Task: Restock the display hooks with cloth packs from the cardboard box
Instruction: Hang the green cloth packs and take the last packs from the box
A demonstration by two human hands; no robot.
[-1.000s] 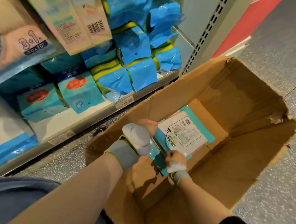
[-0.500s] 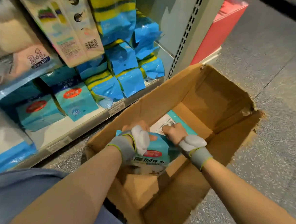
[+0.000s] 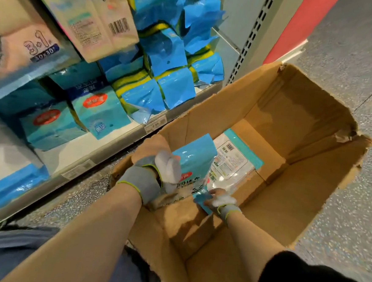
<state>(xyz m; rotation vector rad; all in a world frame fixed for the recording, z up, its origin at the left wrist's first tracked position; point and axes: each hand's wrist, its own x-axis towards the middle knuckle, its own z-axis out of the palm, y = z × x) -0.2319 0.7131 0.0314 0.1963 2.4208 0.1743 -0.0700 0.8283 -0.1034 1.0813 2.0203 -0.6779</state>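
An open cardboard box (image 3: pixel 298 192) stands on the floor beside the shelf. My gloved left hand (image 3: pixel 156 174) grips a teal cloth pack (image 3: pixel 196 157) with a red oval label and holds it upright above the box's near left corner. My gloved right hand (image 3: pixel 219 201) is lower, inside the box, and pinches the teal corner of a second pack (image 3: pixel 203 198) on the bottom. That flat pack (image 3: pixel 234 159) shows its white printed back and a teal edge. Matching teal packs (image 3: pixel 99 112) hang on the display at the left.
Blue and yellow cloth packs (image 3: pixel 163 73) fill the hooks above the low shelf (image 3: pixel 105 148), which carries a price label. Pale boxed packs (image 3: pixel 96 20) hang at the top left. A slotted grey upright (image 3: pixel 252 35) and a red panel (image 3: pixel 298 27) stand behind the box. Speckled floor lies to the right.
My left hand has lifted the teal pack upright out of the box. My right hand let go of it and dropped back down to the pack on the box bottom.
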